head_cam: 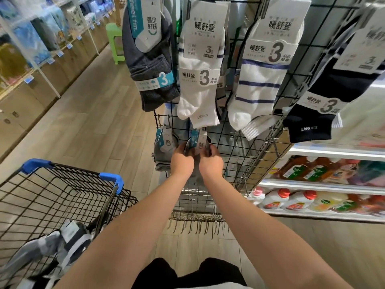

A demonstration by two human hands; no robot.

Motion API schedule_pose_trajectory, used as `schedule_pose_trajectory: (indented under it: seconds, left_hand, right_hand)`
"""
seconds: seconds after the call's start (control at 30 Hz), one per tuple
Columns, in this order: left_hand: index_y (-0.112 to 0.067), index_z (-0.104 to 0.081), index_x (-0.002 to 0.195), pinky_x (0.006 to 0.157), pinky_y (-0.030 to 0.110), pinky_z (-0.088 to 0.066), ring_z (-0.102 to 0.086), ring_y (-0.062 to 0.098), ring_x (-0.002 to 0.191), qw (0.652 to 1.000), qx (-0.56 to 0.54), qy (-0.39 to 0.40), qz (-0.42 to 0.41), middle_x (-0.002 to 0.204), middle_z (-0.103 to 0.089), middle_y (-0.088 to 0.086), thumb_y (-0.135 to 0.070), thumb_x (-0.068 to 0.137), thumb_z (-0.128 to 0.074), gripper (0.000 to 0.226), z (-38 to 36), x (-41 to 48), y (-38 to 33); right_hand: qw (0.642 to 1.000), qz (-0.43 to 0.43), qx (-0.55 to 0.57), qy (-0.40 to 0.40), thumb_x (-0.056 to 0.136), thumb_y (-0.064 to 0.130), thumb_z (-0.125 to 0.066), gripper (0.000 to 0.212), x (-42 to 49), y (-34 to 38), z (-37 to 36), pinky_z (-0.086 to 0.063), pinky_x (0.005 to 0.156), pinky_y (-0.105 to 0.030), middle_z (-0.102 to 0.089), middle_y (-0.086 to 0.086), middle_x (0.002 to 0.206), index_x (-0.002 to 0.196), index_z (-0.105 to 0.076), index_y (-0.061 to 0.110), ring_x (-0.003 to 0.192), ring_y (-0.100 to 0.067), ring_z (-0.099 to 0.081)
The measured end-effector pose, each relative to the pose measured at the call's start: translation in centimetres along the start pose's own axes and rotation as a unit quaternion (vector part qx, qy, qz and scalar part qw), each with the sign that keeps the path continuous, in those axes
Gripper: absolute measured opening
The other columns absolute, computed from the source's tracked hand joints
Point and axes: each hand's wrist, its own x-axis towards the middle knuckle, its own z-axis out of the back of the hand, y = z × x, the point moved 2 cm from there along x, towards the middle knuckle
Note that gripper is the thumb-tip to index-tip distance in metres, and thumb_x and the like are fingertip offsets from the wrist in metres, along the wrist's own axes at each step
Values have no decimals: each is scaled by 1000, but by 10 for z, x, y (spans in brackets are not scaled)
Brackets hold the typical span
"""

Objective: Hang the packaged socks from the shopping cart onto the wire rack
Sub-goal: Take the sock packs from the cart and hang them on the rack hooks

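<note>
Both my hands hold one grey sock pack (198,142) with a teal and white card against the black wire rack (239,147), low in the middle. My left hand (181,161) grips its left edge and my right hand (210,161) grips its right edge. Whether the pack's hook sits on a peg is hidden by my fingers. A matching grey pack (164,147) hangs just to the left. The shopping cart (62,197) with blue handle stands at lower left, with more packaged socks (62,243) lying in its basket.
Higher on the rack hang a dark grey pack (150,59), two white packs (202,80) and a navy pack (320,113). Bare metal pegs (198,224) stick out below my wrists. Shelves of bottles (312,184) are at right, wooden store shelving at left, a green stool (114,42) down the aisle.
</note>
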Motion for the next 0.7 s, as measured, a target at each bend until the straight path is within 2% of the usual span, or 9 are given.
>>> schedule_pose_trajectory:
  seconds: [0.07, 0.17, 0.27, 0.3, 0.37, 0.43, 0.57, 0.7]
  left_hand:
    - [-25, -60, 134, 100, 43, -53, -62, 27, 114, 999, 32, 7, -4, 128, -67, 6, -7, 97, -53, 42, 5, -4, -4]
    - [-16, -62, 123, 90, 46, -57, -67, 31, 101, 995, 100, 6, 25, 115, -71, 12, -18, 99, -55, 26, 16, -15, -5]
    - [-13, -59, 123, 85, 37, -50, -64, 25, 102, 992, 119, 7, 48, 116, -68, 5, -28, 103, -52, 26, 34, -33, -4]
    - [-14, -59, 125, 84, 33, -46, -61, 20, 102, 991, 128, 13, 38, 118, -66, 1, -29, 104, -51, 27, 40, -40, -2]
    - [-18, -63, 128, 85, 28, -43, -57, 11, 104, 989, 142, 23, 16, 121, -65, -5, -29, 105, -50, 29, 56, -56, 1]
    - [-21, -66, 127, 89, 29, -50, -61, 10, 106, 989, 141, 24, 20, 123, -67, -6, -27, 105, -50, 27, 74, -73, 11]
    - [-22, -68, 119, 86, 37, -58, -69, 16, 95, 988, 134, -9, 75, 106, -71, -1, -25, 105, -49, 23, 122, -110, 45]
    - [-16, -69, 118, 78, 23, -51, -65, 15, 95, 984, 68, -99, 130, 110, -71, 3, -18, 103, -52, 22, 185, -155, 77]
  right_hand:
    - [1000, 1, -18, 0, 102, 9, -55, 38, -5, 3, 4, -45, 88, -27, -64, -10, 133, 140, -55, 10, 118, -23, -62]
    - [996, 17, -87, -24, 102, 15, -54, 44, -18, 7, 11, -50, 92, -35, -57, -13, 133, 146, -50, 16, 115, -29, -60]
    - [991, 44, -126, -9, 101, 16, -50, 34, -40, 8, 14, -52, 99, -47, -56, -9, 125, 135, -56, 13, 113, -28, -60]
    - [991, 51, -124, 10, 102, 18, -50, 30, -50, 7, 14, -54, 97, -46, -59, -5, 122, 130, -59, 15, 111, -25, -62]
    - [989, 50, -124, 57, 103, 20, -49, 25, -70, 6, 11, -55, 88, -33, -65, 2, 117, 124, -64, 21, 102, -14, -63]
    - [984, 57, -132, 105, 103, 18, -51, 22, -90, 4, 4, -49, 75, -19, -68, 6, 110, 119, -67, 21, 92, -7, -61]
    - [968, 25, -146, 201, 102, 15, -54, 20, -131, -2, -27, -55, 78, -30, -69, 5, 105, 114, -69, 20, 86, -12, -63]
    - [936, 3, -170, 309, 101, 13, -54, 17, -176, -15, -73, -47, 54, -20, -67, 3, 89, 107, -69, 18, 71, -12, -57]
